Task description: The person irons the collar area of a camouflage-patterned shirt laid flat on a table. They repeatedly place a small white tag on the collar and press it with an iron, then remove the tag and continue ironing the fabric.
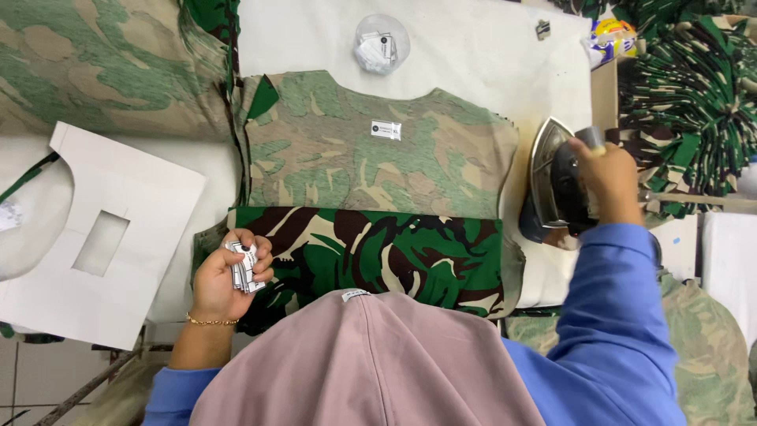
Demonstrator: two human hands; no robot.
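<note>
Gripped the iron (556, 185) by its handle in the right hand (607, 177), parked just beside the camouflage shirt (371, 166). Clutched a stack of small labels (243, 268), probably paper, in the left hand (225, 276). Best pressed squarely over the white label (385, 129) lying mid-shirt.

The left hand (229, 272) is closing its grip on a small stack of labels (244, 268) over the near left edge of the folded garment (371, 197), which is lying on the table (473, 55) between the two grips. Left of that grip a cardboard template (102, 237) is lying flat, and beyond it, past the garment's far edge, a small dish of labels (382, 43) is sitting. The right hand (607, 177) is gripping the iron (556, 185), which is resting on the table just right of the garment, with a pile of fabric (694, 102) lying to the right of that grip.
</note>
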